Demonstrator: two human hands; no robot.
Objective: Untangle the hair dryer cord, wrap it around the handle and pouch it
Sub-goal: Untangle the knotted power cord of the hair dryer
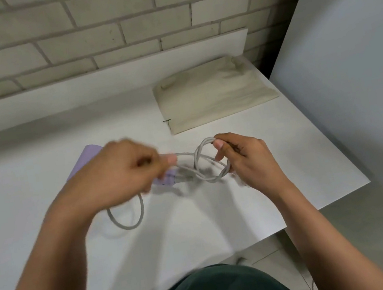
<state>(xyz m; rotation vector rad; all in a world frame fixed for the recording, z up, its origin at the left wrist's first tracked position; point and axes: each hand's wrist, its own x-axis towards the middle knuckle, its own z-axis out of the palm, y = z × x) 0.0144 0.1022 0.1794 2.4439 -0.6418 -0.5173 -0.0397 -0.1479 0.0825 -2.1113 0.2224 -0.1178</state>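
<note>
The person's left forearm comes in from the lower left corner and angles up toward the middle of the white tabletop [34,159]. The left hand [116,172] is held above the surface, knuckles up and motion-blurred, its grip closed on the grey cord [213,178], which passes out past the thumb [170,160]. Below this hand a loose loop of cord hangs down to the tabletop. Under and behind the hand lies the lilac hair dryer [89,153], mostly hidden — only a pale purple edge and a bit near the cord's root show.

Between the hands the cord twists over itself in a knot-like crossing, raised just off the surface. The right hand [247,160] enters from the lower right, wrist bent inward, thumb and forefinger pinched together on the top of the knot's loop while the other fingers curl beside the lower strand.

Farther back and to the right, a beige cloth pouch [214,92] lies flat on the tabletop — well apart from both hands.
</note>
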